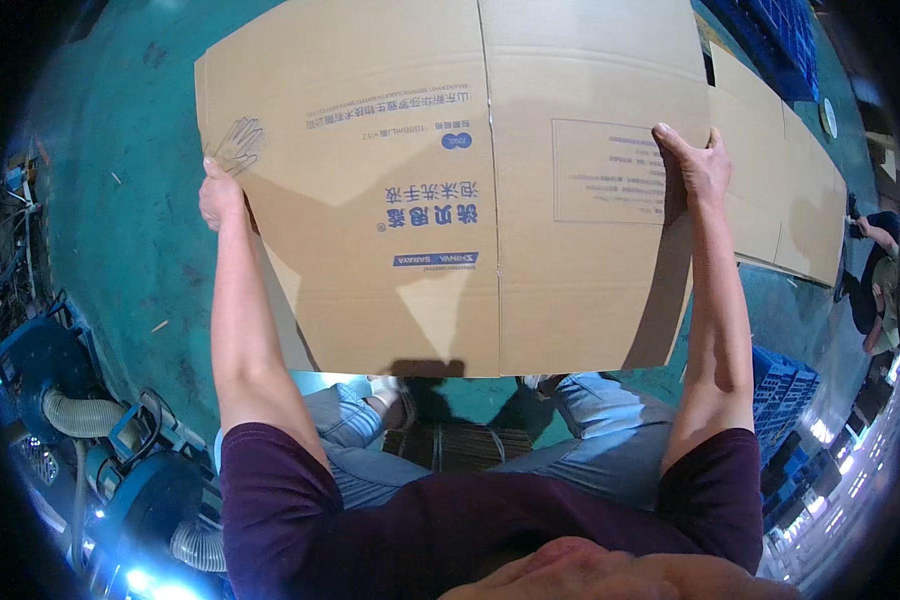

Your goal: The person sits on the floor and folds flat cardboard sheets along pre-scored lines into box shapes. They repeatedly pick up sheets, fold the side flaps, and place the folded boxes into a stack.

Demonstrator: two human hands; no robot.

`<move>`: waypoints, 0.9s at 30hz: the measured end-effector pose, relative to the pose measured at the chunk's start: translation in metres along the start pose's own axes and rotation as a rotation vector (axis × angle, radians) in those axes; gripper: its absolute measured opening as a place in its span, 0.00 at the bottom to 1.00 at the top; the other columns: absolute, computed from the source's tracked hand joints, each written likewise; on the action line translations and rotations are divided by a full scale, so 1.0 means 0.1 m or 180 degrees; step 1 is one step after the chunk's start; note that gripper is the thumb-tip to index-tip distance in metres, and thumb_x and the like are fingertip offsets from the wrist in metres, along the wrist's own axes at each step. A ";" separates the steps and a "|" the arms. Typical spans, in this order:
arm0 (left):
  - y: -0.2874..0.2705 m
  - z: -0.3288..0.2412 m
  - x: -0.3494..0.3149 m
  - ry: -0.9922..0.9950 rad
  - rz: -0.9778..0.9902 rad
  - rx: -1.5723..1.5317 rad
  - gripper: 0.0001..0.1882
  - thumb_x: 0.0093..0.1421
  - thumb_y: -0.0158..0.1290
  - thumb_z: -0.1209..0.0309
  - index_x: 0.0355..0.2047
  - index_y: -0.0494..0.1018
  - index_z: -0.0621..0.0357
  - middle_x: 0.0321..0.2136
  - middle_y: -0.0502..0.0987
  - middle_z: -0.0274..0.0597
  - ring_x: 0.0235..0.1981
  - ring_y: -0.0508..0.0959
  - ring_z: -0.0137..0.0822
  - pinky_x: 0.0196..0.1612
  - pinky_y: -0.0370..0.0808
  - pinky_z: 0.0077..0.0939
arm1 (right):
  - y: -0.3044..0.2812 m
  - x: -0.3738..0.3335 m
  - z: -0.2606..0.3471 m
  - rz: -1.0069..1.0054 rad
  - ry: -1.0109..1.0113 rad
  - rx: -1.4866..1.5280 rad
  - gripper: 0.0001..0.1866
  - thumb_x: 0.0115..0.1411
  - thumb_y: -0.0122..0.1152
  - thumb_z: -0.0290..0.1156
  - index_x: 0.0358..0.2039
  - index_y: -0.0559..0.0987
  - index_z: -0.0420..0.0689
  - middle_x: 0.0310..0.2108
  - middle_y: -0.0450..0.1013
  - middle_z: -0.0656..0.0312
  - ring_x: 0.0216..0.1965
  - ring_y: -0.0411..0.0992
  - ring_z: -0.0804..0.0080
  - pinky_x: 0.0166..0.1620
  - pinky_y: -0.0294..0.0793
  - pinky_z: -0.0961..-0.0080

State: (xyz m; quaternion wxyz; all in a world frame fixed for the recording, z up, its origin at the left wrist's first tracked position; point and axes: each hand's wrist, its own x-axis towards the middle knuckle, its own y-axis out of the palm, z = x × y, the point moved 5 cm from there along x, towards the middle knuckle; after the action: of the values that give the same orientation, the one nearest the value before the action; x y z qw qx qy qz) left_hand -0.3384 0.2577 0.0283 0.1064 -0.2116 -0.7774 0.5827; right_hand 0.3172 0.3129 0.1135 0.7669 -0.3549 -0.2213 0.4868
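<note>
A large flat sheet of brown cardboard, likely an unfolded carton, spans the space in front of me. It bears blue print, a line drawing of hands and a vertical crease. My left hand is closed on its left edge, fingers mostly hidden behind it. At the right edge, my right hand grips the sheet with the thumb on the printed face and the other fingers out of sight. Shadows of my arms fall across the cardboard.
More flat cardboard lies to the right, near a crouching person. Blue pallets stand at the right. Machines with ribbed hoses are on the left. Below the sheet, a strapped cardboard bundle sits between my legs on the green floor.
</note>
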 end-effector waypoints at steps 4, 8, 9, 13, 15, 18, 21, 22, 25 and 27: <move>0.02 -0.26 -0.25 0.0574 -0.0692 0.0267 0.26 0.60 0.42 0.49 0.39 0.74 0.61 0.40 0.76 0.57 0.42 0.75 0.60 0.41 0.74 0.48 | 0.03 0.03 -0.21 0.0167 -0.0003 0.0474 0.41 0.34 0.76 0.52 0.45 0.75 0.38 0.41 0.76 0.53 0.43 0.75 0.65 0.48 0.70 0.73; 0.39 -1.47 -1.67 0.2762 0.0826 -0.1203 0.33 0.60 0.47 0.54 0.61 0.58 0.57 0.61 0.56 0.55 0.63 0.54 0.50 0.65 0.50 0.42 | 0.13 0.07 -0.28 0.0134 -0.0054 0.0136 0.40 0.34 0.76 0.52 0.46 0.75 0.41 0.42 0.76 0.54 0.44 0.75 0.65 0.49 0.70 0.71; 0.54 -1.75 -1.99 0.3244 0.0940 -0.0919 0.35 0.60 0.46 0.52 0.63 0.54 0.58 0.63 0.52 0.54 0.65 0.50 0.49 0.66 0.45 0.41 | 0.11 0.07 -0.26 0.0140 -0.0020 0.0046 0.41 0.34 0.75 0.52 0.47 0.75 0.41 0.42 0.76 0.54 0.44 0.75 0.65 0.49 0.70 0.71; 0.54 -2.30 -3.14 0.4087 0.0505 -0.0348 0.43 0.59 0.44 0.48 0.65 0.45 0.64 0.66 0.44 0.51 0.68 0.41 0.47 0.68 0.35 0.39 | 0.13 0.19 -0.41 0.0031 0.0034 -0.0163 0.45 0.30 0.76 0.54 0.49 0.75 0.42 0.43 0.76 0.52 0.45 0.74 0.62 0.49 0.71 0.68; 0.46 -1.90 -3.30 0.3858 0.0562 -0.0363 0.45 0.57 0.47 0.50 0.64 0.44 0.67 0.66 0.44 0.54 0.68 0.40 0.46 0.68 0.36 0.40 | 0.09 0.05 -0.22 -0.0153 0.0200 -0.0373 0.47 0.28 0.76 0.56 0.49 0.75 0.43 0.44 0.75 0.52 0.46 0.74 0.60 0.49 0.71 0.67; 0.23 -1.07 -3.83 0.4078 0.1434 -0.0059 0.46 0.56 0.50 0.52 0.64 0.44 0.68 0.66 0.42 0.58 0.68 0.39 0.48 0.68 0.35 0.41 | 0.02 0.04 -0.31 -0.0126 0.0369 -0.0296 0.48 0.28 0.75 0.57 0.50 0.74 0.44 0.44 0.75 0.52 0.47 0.74 0.61 0.50 0.71 0.68; -0.03 -0.12 -4.32 0.4075 0.2174 -0.0076 0.46 0.53 0.55 0.58 0.64 0.45 0.68 0.65 0.44 0.57 0.68 0.41 0.50 0.68 0.38 0.44 | -0.02 -0.02 -0.26 -0.0233 0.0385 -0.0448 0.50 0.28 0.74 0.59 0.52 0.72 0.44 0.47 0.74 0.51 0.49 0.72 0.59 0.51 0.70 0.65; -0.15 0.12 -4.44 0.4123 0.2253 -0.0121 0.47 0.50 0.59 0.60 0.63 0.48 0.68 0.65 0.46 0.57 0.67 0.43 0.51 0.68 0.41 0.46 | 0.00 -0.01 -0.27 -0.0275 0.0350 -0.0447 0.51 0.28 0.74 0.59 0.53 0.72 0.44 0.47 0.74 0.51 0.49 0.72 0.59 0.51 0.70 0.65; -0.29 0.49 -4.59 0.4420 0.2220 -0.0335 0.44 0.42 0.65 0.65 0.58 0.59 0.67 0.62 0.55 0.55 0.65 0.52 0.52 0.65 0.51 0.47 | -0.02 -0.08 -0.21 -0.0371 0.0248 -0.0556 0.52 0.30 0.72 0.61 0.55 0.69 0.45 0.49 0.72 0.51 0.50 0.71 0.58 0.51 0.70 0.63; -0.27 0.48 -4.53 0.4654 0.1693 -0.0596 0.37 0.38 0.66 0.69 0.51 0.67 0.63 0.56 0.64 0.51 0.60 0.61 0.50 0.62 0.58 0.46 | 0.03 -0.08 -0.20 -0.0336 0.0190 -0.0580 0.53 0.33 0.70 0.63 0.57 0.67 0.46 0.52 0.69 0.51 0.54 0.67 0.57 0.54 0.67 0.63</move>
State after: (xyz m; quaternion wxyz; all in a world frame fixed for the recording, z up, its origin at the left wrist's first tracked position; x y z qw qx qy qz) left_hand 0.0382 0.0046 0.0764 0.4299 -0.7289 -0.4790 0.2334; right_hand 0.3257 0.2996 0.0984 0.7622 -0.4253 -0.2601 0.4129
